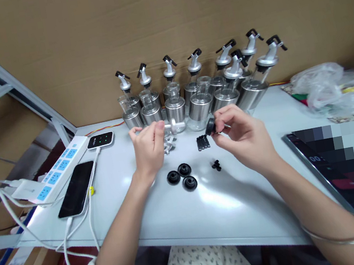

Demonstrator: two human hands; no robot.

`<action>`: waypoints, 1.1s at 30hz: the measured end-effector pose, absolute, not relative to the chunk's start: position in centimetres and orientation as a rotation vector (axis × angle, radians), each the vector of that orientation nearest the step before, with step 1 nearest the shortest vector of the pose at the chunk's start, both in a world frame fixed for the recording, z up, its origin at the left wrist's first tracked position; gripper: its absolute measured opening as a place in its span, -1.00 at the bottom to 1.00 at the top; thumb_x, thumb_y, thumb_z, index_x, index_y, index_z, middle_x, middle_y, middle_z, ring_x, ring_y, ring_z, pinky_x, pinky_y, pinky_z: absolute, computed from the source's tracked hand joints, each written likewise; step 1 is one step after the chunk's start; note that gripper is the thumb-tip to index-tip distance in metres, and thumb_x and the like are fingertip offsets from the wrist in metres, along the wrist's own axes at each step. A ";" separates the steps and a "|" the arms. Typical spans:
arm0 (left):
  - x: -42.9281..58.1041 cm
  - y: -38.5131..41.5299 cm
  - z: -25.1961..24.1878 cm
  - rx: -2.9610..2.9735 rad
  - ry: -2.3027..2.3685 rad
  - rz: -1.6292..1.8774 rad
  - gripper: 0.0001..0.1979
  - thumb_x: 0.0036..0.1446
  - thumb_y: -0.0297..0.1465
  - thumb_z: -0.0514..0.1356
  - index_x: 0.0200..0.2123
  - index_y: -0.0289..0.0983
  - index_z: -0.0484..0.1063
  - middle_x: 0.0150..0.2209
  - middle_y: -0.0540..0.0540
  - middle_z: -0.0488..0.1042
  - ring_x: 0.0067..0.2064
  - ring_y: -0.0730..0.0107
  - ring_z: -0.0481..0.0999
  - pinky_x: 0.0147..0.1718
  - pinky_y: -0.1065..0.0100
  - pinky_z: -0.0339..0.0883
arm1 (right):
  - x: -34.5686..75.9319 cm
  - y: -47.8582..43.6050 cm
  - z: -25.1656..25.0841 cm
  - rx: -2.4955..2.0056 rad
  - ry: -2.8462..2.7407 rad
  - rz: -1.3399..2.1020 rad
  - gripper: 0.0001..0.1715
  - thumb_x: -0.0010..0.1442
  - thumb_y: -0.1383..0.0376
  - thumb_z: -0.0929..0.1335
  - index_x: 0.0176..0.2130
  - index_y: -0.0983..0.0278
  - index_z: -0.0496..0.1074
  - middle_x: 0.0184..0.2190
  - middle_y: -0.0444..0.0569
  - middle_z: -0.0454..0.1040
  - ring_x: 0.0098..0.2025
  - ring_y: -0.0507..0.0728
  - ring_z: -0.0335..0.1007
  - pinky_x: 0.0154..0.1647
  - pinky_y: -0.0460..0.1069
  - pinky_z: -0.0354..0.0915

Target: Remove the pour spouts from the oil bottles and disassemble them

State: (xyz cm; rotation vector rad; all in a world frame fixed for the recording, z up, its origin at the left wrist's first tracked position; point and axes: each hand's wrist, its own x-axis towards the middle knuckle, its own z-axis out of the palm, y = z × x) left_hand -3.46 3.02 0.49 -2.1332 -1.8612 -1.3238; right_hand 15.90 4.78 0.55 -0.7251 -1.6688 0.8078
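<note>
My right hand [244, 134] is closed in a pinch on a black round cap [210, 126], held above the white table [211, 208]. My left hand [148, 149] hovers with curled fingers over small silver spout parts [169, 143]; a pale bit shows at its fingertips, too small to name. Three black round caps [182, 177] lie on the table between my hands. A few black strips [202, 142] and small black bits [216, 165] lie under my right hand. Several glass and steel dispenser bottles [197, 94] stand in rows at the back.
A black phone [76, 188], a white power strip [58, 169] with cables and a small black device [101, 140] sit at the left. A crumpled plastic bag [329, 85] lies at the right rear. A dark screen [335, 177] occupies the right edge. Cardboard forms the back wall.
</note>
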 end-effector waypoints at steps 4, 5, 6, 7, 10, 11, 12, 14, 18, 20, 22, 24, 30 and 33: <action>-3.5 3.2 0.7 -2.103 -1.943 -1.266 -0.63 0.31 -0.28 -0.15 -0.50 -0.25 0.21 -0.59 0.10 0.32 -0.49 0.48 0.32 -0.09 0.24 0.02 | 16.0 5.1 0.5 -0.749 -1.629 0.808 -0.80 -0.10 0.51 0.30 -0.49 0.22 0.26 -0.38 -0.12 0.19 -0.27 0.04 0.21 -0.33 -0.05 0.23; -3.4 3.2 0.6 -2.113 -1.971 -1.222 -0.69 0.30 -0.30 -0.11 -0.44 -0.25 0.26 -0.55 0.09 0.36 -0.46 0.47 0.35 -0.07 0.22 0.01 | 15.9 5.1 0.4 -0.753 -1.628 0.812 -0.81 -0.10 0.50 0.30 -0.49 0.22 0.26 -0.38 -0.12 0.19 -0.27 0.04 0.21 -0.33 -0.05 0.22; -3.3 3.2 0.6 -2.128 -2.005 -1.165 -0.76 0.28 -0.32 -0.07 -0.37 -0.25 0.29 -0.51 0.09 0.40 -0.43 0.46 0.38 -0.05 0.21 -0.01 | 15.9 5.1 0.4 -0.754 -1.625 0.817 -0.82 -0.10 0.50 0.30 -0.49 0.22 0.26 -0.37 -0.12 0.19 -0.27 0.04 0.21 -0.33 -0.05 0.22; -3.2 3.2 0.5 -2.148 -2.042 -1.098 -0.81 0.27 -0.33 -0.03 -0.33 -0.25 0.31 -0.46 0.08 0.44 -0.39 0.45 0.40 -0.04 0.20 -0.02 | 15.9 5.2 0.4 -0.758 -1.622 0.823 -0.82 -0.11 0.50 0.29 -0.50 0.22 0.26 -0.37 -0.12 0.19 -0.27 0.04 0.21 -0.33 -0.05 0.22; -3.3 3.4 0.1 -2.224 -2.114 -0.905 -0.86 0.25 -0.38 0.00 -0.29 -0.25 0.34 -0.31 0.02 0.49 -0.28 0.40 0.44 -0.01 0.16 -0.05 | 15.9 5.2 0.3 -0.777 -1.610 0.825 -0.81 -0.11 0.51 0.29 -0.50 0.23 0.27 -0.37 -0.12 0.20 -0.29 0.03 0.21 -0.33 -0.05 0.21; -3.3 3.4 0.0 -2.249 -2.121 -0.859 -0.85 0.25 -0.40 0.00 -0.28 -0.25 0.35 -0.27 0.00 0.49 -0.25 0.38 0.44 0.00 0.15 -0.06 | 15.9 5.2 0.3 -0.784 -1.606 0.826 -0.81 -0.11 0.52 0.29 -0.49 0.23 0.27 -0.37 -0.12 0.21 -0.29 0.03 0.21 -0.33 -0.05 0.21; -3.4 3.5 -0.1 -2.272 -2.123 -0.826 -0.85 0.25 -0.41 0.00 -0.28 -0.24 0.36 -0.24 -0.01 0.49 -0.22 0.37 0.44 0.00 0.13 -0.08 | 15.9 5.3 0.3 -0.789 -1.604 0.829 -0.80 -0.11 0.52 0.29 -0.49 0.23 0.27 -0.37 -0.12 0.21 -0.29 0.02 0.21 -0.33 -0.05 0.21; -3.5 3.5 -0.2 -2.318 -2.109 -0.801 -0.87 0.25 -0.41 0.02 -0.28 -0.24 0.37 -0.22 0.00 0.49 -0.20 0.36 0.44 0.01 0.11 -0.09 | 15.9 5.3 0.3 -0.797 -1.598 0.840 -0.81 -0.11 0.51 0.29 -0.49 0.23 0.27 -0.37 -0.12 0.22 -0.30 0.02 0.21 -0.33 -0.05 0.22; -3.0 3.5 -0.7 -2.401 -2.024 -0.757 -0.92 0.22 -0.37 0.11 -0.29 -0.22 0.38 -0.27 0.03 0.50 -0.18 0.34 0.43 0.00 0.09 -0.10 | 15.9 5.2 0.5 -0.814 -1.600 0.863 -0.83 -0.10 0.49 0.30 -0.48 0.22 0.27 -0.37 -0.12 0.22 -0.30 0.02 0.22 -0.33 -0.05 0.23; -2.6 3.4 -1.1 -2.420 -1.945 -0.660 -0.93 0.20 -0.37 0.13 -0.29 -0.23 0.38 -0.27 -0.01 0.49 -0.13 0.29 0.40 0.00 0.07 -0.08 | 15.9 5.1 0.6 -0.820 -1.604 0.865 -0.84 -0.09 0.47 0.31 -0.48 0.22 0.27 -0.38 -0.12 0.22 -0.30 0.02 0.23 -0.33 -0.05 0.25; -2.2 3.4 -1.5 -2.417 -1.866 -0.549 -0.95 0.18 -0.40 0.14 -0.30 -0.24 0.38 -0.26 -0.06 0.48 -0.10 0.23 0.37 -0.01 0.05 -0.06 | 15.9 5.1 0.6 -0.822 -1.611 0.865 -0.85 -0.07 0.46 0.31 -0.47 0.22 0.28 -0.37 -0.12 0.23 -0.31 0.03 0.24 -0.33 -0.05 0.26; -2.0 3.4 -2.0 -2.408 -1.826 -0.473 -0.96 0.16 -0.41 0.16 -0.30 -0.24 0.38 -0.25 -0.09 0.45 -0.08 0.19 0.34 -0.02 0.03 -0.04 | 15.9 5.1 0.5 -0.820 -1.624 0.873 -0.86 -0.05 0.45 0.32 -0.46 0.22 0.29 -0.36 -0.11 0.24 -0.32 0.02 0.25 -0.33 -0.05 0.26; -2.0 3.5 -2.3 -2.371 -1.916 -0.424 -0.80 0.08 -0.32 0.24 -0.23 -0.25 0.36 -0.04 -0.20 0.31 0.03 0.10 0.25 -0.02 -0.01 0.06 | 15.9 5.2 0.4 -0.859 -1.637 0.888 -0.88 0.00 0.40 0.33 -0.36 0.22 0.32 -0.31 -0.10 0.25 -0.32 0.02 0.28 -0.29 -0.04 0.30; -2.0 3.6 -2.5 -2.421 -1.926 -0.419 -0.70 0.13 -0.31 0.19 -0.06 -0.21 0.31 0.12 -0.23 0.20 0.16 0.08 0.16 0.05 -0.06 0.04 | 16.2 5.2 0.5 -0.902 -1.663 0.858 -0.91 0.04 0.37 0.32 -0.35 0.22 0.33 -0.29 -0.09 0.26 -0.32 0.01 0.28 -0.28 -0.03 0.31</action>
